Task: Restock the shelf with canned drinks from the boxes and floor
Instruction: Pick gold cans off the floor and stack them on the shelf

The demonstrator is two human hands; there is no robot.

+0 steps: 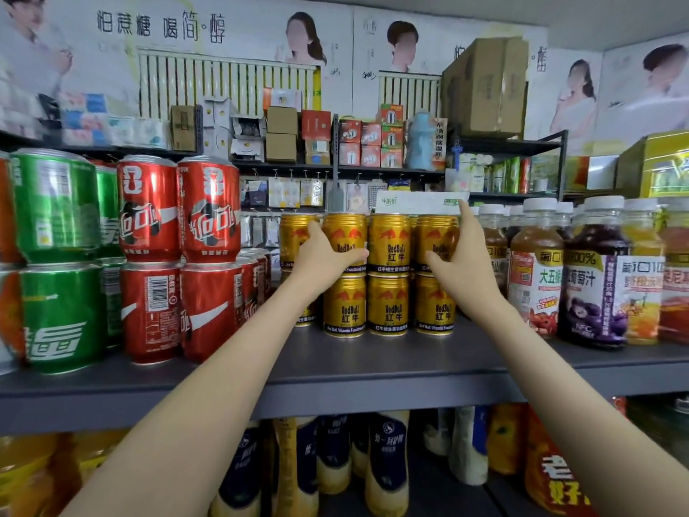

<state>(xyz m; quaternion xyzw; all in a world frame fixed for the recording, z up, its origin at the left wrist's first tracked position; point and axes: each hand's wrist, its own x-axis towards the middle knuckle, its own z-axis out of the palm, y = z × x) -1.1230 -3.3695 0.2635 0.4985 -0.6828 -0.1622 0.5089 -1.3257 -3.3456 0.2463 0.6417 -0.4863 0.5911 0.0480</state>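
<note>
The left hand (324, 255) wraps round one top gold can (345, 233) on the grey shelf (373, 352). The right hand (462, 263) holds the end gold can (438, 233), one finger up by the white box (421, 203). Both cans sit on other cans, so a hard push could tip them.

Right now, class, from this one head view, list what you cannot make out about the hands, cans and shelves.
Head view:
Grip of the right hand on the end gold can: most fingers hidden behind it.
The orange cans: cut by the left edge.
The lower-shelf bottles: cut by the bottom edge, labels blurred.
Print on the white box: too small.
</note>
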